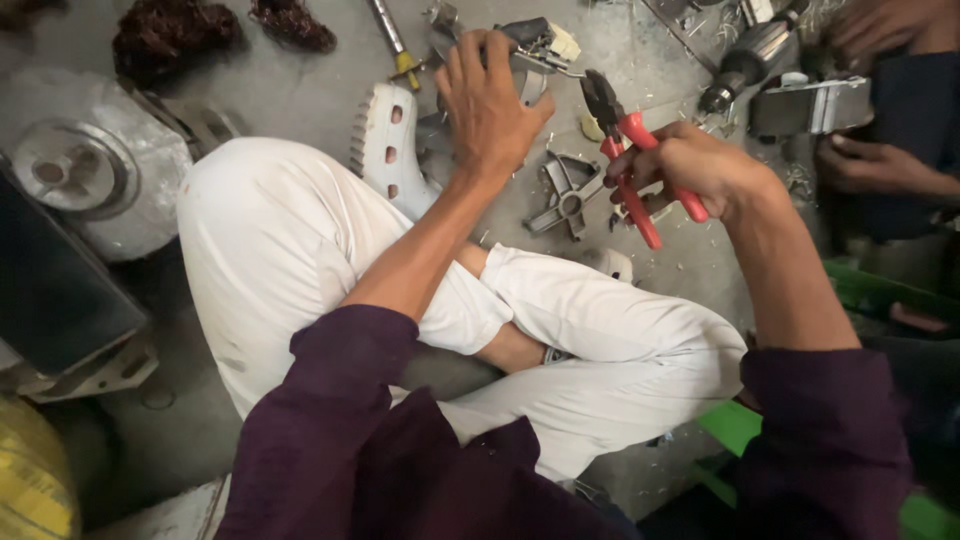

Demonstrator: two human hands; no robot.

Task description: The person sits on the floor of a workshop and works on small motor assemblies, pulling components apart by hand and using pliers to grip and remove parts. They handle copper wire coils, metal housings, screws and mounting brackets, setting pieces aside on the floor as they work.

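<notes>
Red-handled pliers [630, 150] clenched in right hand [700, 165], beside left hand [490, 100] gripping a metal part [535, 45].

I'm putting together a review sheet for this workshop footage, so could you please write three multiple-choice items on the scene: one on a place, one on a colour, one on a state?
1. Where does the left hand rest?
A. on a metal part on the floor
B. on the person's knee
C. on the yellow sack

2. What colour are the handles of the pliers?
A. blue
B. red
C. green

3. What state is the right hand in?
A. open and empty
B. flat on the floor
C. closed on the pliers

Answers:
1 A: the fingers spread over the metal part on the concrete floor.
2 B: both handles show red.
3 C: the fingers wrap the red handles, the jaws pointing up.
</notes>
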